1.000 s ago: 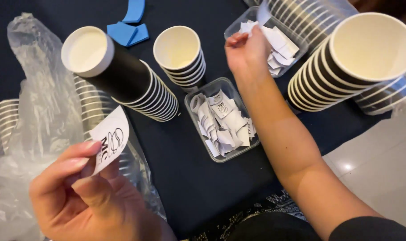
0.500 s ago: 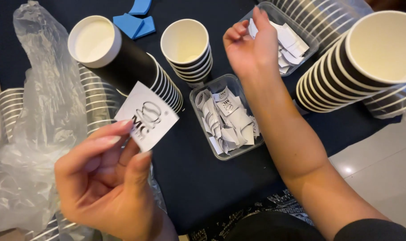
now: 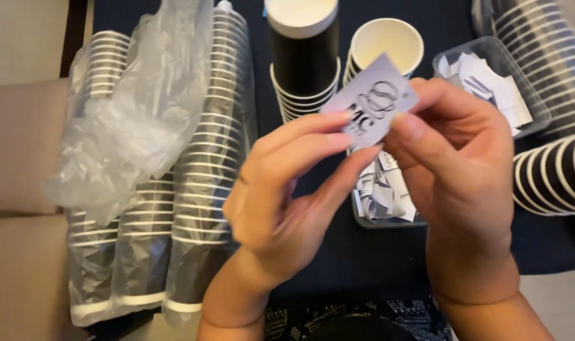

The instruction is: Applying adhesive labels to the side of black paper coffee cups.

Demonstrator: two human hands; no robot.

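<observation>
My right hand [image 3: 458, 170], back from the far tray [image 3: 540, 117], now joins my left hand [image 3: 287, 189] in pinching the printed white sticker [image 3: 371, 101] above the dark table [image 3: 363, 259], both gripping its edges.

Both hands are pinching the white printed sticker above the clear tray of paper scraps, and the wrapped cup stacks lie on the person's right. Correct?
Not quite. The head view shows the plastic-wrapped cup stacks lying on the person's left, not the right. The rest holds: the left hand and right hand both pinch the white printed sticker above the clear tray of paper scraps.
</observation>
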